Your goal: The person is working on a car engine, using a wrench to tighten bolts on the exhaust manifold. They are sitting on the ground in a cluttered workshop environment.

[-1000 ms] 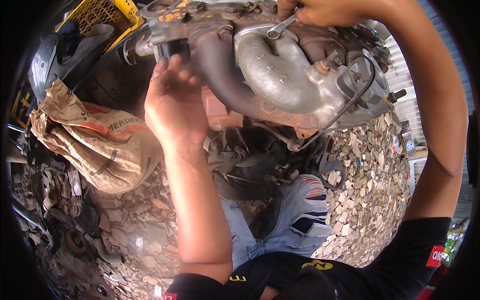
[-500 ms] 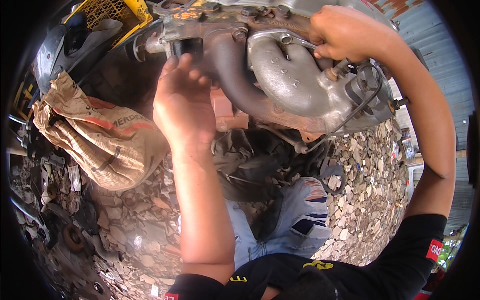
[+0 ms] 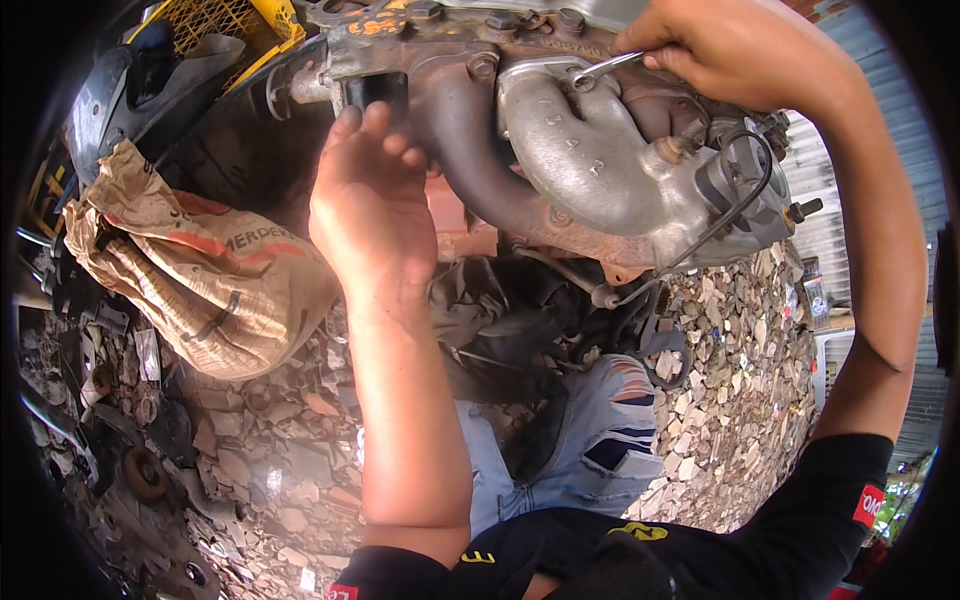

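Note:
My right hand (image 3: 725, 52) grips the shank of a metal wrench (image 3: 612, 67). The wrench's ring end sits at a bolt on the flange of a silver-grey cast manifold (image 3: 585, 160). Beside it curves a darker, rusty pipe (image 3: 462, 135), part of the same engine (image 3: 440, 62). My left hand (image 3: 372, 220) is raised at the engine's left side, palm up, with its fingers apart and slightly bent. Nothing shows in that palm. The fingertips are close to a dark square opening in the engine; whether they touch it I cannot tell.
A brown paper sack (image 3: 215, 290) stands left of my left forearm. Yellow mesh metal (image 3: 215, 28) and dark parts lie at the far left. A thin black hose (image 3: 725, 210) loops at the manifold's right end. Stony ground (image 3: 715, 370) spreads below, with metal scraps at lower left.
My right hand has swung the wrench's free end away from me, so it now points up and to the right. The left hand has hardly moved.

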`<state>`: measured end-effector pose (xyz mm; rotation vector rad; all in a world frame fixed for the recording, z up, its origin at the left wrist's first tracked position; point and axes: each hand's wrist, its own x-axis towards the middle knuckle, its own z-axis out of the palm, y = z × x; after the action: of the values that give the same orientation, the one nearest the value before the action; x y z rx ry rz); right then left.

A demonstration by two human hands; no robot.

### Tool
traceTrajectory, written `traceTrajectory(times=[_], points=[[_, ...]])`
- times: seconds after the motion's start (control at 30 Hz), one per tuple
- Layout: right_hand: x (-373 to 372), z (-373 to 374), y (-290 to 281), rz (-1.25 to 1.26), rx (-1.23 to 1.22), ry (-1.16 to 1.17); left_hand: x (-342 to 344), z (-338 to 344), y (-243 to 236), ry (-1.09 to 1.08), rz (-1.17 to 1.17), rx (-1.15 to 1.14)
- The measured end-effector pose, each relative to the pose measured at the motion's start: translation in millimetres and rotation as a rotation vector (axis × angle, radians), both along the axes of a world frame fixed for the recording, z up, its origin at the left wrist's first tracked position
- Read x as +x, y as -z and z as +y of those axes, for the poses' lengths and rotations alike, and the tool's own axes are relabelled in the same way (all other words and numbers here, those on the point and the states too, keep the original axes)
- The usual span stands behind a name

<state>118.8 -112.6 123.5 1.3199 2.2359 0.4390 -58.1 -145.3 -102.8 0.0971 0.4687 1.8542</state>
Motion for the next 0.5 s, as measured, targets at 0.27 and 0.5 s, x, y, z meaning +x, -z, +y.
traceTrajectory(times=[0.27, 0.5], points=[[-40.3, -2.7, -9.3, -0.181, -0.071, 0.033, 4.8, 3.4, 2.7, -0.028, 0.058, 0.006], [-14.1, -5.1, -10.8, -0.044, -0.044, -0.128, 3.9, 3.7, 2.7, -0.02, 0.056, 0.011]])
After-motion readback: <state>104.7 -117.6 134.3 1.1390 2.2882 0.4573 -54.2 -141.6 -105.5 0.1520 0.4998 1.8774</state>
